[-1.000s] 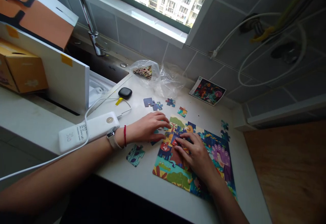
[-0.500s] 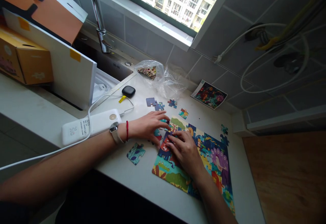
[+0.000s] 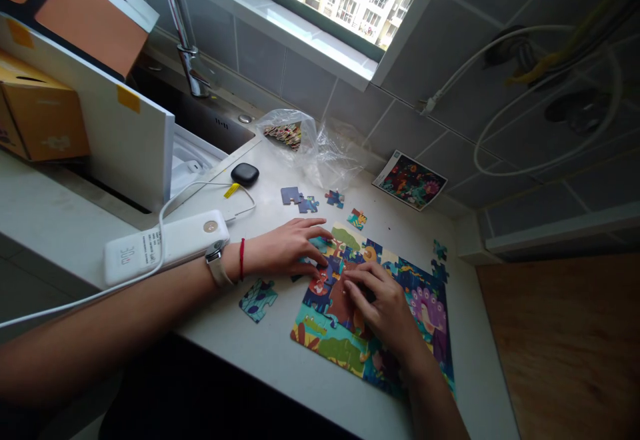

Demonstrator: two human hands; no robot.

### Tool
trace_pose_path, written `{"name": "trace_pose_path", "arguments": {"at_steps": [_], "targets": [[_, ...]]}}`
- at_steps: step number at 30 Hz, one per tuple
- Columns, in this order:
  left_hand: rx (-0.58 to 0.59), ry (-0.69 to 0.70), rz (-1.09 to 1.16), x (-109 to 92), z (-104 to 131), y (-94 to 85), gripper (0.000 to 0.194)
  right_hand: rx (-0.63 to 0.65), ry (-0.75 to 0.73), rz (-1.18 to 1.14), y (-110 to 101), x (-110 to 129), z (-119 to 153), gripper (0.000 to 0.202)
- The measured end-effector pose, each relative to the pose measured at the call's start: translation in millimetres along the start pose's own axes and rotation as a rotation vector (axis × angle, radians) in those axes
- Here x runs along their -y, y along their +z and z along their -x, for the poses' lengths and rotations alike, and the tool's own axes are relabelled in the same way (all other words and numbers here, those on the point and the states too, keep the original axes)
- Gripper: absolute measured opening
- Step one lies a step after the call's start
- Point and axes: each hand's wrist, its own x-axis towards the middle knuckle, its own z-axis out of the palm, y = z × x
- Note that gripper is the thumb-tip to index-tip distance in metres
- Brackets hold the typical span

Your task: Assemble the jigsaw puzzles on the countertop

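Pale countertop [image 3: 270, 353], puzzle [image 3: 345, 323] under the right hand [image 3: 385, 303].
That hand has shifted rightward, exposing a brown patch [image 3: 341, 301]; its grip is unclear. The left hand [image 3: 287, 247] is loosely spread at the puzzle's edge.

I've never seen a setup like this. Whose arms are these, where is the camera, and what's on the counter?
There is no machine here: these are one person's bare hands, seen from a camera worn on their head, looking forward and down. The left hand, fingers spread, is at the left side of a partly assembled jigsaw puzzle. The right hand is curled over its middle; whether it grips a piece is hard to tell. Loose pieces, such as a teal patterned piece, lie around. Also on the counter are a white power bank, a small black case, a clear plastic bag and a picture card.
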Motion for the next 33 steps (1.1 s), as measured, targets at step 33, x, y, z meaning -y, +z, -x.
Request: {"name": "trace_pose_path", "arguments": {"at_steps": [33], "targets": [[-0.051, -0.008, 0.054, 1.6, -1.5, 8.6, 0.018, 0.162, -0.109, 0.115, 4.2, 7.6, 1.1, 0.02]]}}
